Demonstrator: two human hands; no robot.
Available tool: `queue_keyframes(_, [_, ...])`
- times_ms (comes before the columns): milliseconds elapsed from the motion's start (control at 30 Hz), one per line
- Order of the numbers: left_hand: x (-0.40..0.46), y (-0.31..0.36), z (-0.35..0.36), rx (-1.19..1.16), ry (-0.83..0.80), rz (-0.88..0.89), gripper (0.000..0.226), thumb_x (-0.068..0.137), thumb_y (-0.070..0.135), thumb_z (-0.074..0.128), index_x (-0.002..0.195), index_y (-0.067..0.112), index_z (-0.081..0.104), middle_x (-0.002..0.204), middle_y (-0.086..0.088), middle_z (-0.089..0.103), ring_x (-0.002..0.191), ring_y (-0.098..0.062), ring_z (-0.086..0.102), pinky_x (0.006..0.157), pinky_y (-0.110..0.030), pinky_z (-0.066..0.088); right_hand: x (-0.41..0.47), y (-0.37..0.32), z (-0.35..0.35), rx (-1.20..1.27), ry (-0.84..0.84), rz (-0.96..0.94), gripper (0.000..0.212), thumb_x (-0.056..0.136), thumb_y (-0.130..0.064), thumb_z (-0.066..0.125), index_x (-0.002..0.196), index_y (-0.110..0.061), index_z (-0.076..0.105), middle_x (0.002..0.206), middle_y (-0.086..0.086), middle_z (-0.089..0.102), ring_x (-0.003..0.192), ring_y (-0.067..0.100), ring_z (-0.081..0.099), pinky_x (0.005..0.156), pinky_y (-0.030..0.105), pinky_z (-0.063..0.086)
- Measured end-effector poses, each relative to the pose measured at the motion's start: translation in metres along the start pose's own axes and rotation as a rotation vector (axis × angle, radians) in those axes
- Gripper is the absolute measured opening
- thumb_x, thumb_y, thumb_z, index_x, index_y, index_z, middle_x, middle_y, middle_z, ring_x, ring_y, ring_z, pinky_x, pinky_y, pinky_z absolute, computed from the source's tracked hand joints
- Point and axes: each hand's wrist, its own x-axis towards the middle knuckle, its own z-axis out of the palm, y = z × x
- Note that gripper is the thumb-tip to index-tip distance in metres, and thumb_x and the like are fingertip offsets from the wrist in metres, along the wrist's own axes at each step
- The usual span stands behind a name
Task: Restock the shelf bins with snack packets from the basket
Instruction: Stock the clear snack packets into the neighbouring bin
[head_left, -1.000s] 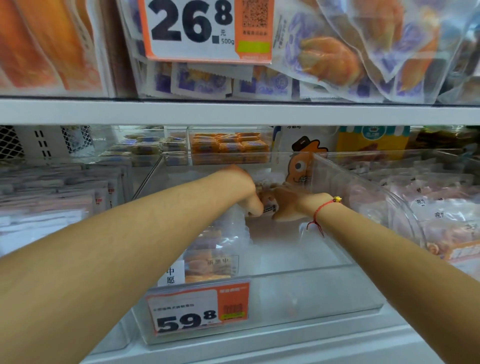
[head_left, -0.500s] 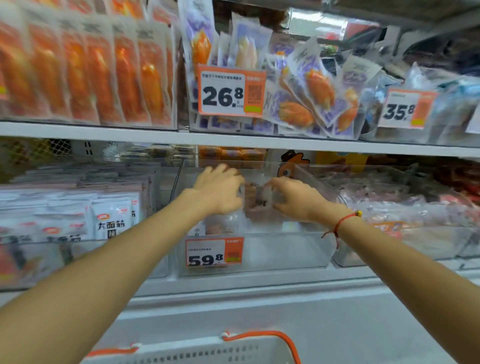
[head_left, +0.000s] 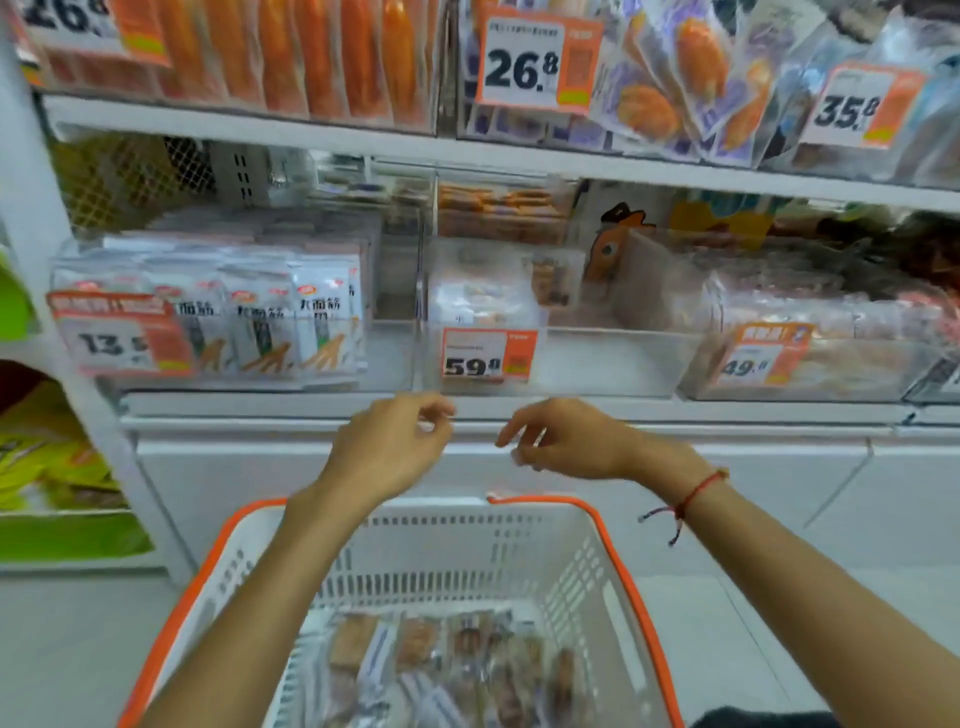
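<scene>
While both hands hang loosely curled and empty, left hand (head_left: 387, 449) and right hand (head_left: 563, 441) hover above the basket (head_left: 618, 545), snack packets (head_left: 441, 660) at 6 o'clock, seemingly few in the 12 o'clock bin (head_left: 597, 364)

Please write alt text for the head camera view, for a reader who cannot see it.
Two empty hands, left and right, hover above a white basket holding snack packets, in front of a shelf bin with a 59.8 price tag. Nearby bins hold other packets.
</scene>
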Motion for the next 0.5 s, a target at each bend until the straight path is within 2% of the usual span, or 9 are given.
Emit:
queue_keyframes(67, [-0.015, -0.031, 0.028, -0.038, -0.089, -0.065, 0.016, 0.094, 0.038, 0.049, 0.107, 0.045, 0.056, 0.103, 0.019, 0.062, 0.093, -0.011, 0.063, 0.08, -0.032, 0.051, 0.002, 0.011, 0.036, 0.094, -0.106, 0.062, 0.021, 0.089, -0.016, 0.061, 0.108, -0.018, 0.068, 0.088, 0.002, 0.068, 0.074, 0.013, 0.062, 0.079, 0.027, 0.051])
queue_keyframes(200, [-0.04, -0.09, 0.081, -0.12, -0.239, -0.199, 0.023, 0.096, 0.031, 0.05, 0.117, 0.034, 0.06, 0.121, 0.011, 0.061, 0.108, -0.013, 0.058, 0.091, -0.035, 0.048, 0.003, 0.029, 0.105, 0.142, -0.287, 0.184, 0.024, 0.093, -0.011, 0.056, 0.116, -0.01, 0.064, 0.106, 0.016, 0.069, 0.082, 0.022, 0.063, 0.083, 0.028, 0.05])
queue_keyframes(300, [-0.057, -0.13, 0.116, -0.128, -0.356, -0.326, 0.028, 0.097, 0.03, 0.047, 0.122, 0.029, 0.058, 0.126, 0.007, 0.058, 0.111, -0.017, 0.058, 0.094, -0.035, 0.046, 0.001, 0.04, 0.155, 0.159, -0.394, 0.249, 0.025, 0.094, -0.013, 0.054, 0.119, -0.011, 0.062, 0.115, 0.014, 0.064, 0.098, 0.028, 0.064, 0.09, 0.032, 0.048])
queue_keyframes(400, [-0.075, -0.167, 0.142, -0.131, -0.448, -0.487, 0.031, 0.097, 0.027, 0.046, 0.126, 0.026, 0.058, 0.129, 0.005, 0.056, 0.11, -0.021, 0.058, 0.086, -0.031, 0.045, -0.003, 0.05, 0.203, 0.09, -0.51, 0.29, 0.029, 0.095, -0.014, 0.049, 0.122, -0.012, 0.06, 0.125, 0.011, 0.058, 0.109, 0.03, 0.058, 0.095, 0.037, 0.046])
queue_keyframes(500, [-0.092, -0.198, 0.164, -0.102, -0.477, -0.605, 0.039, 0.097, 0.017, 0.043, 0.136, 0.018, 0.048, 0.144, -0.002, 0.044, 0.116, -0.023, 0.053, 0.093, -0.032, 0.044, -0.011, 0.055, 0.248, 0.012, -0.571, 0.326, 0.041, 0.095, -0.017, 0.046, 0.136, -0.012, 0.046, 0.141, 0.011, 0.044, 0.125, 0.028, 0.047, 0.104, 0.036, 0.04])
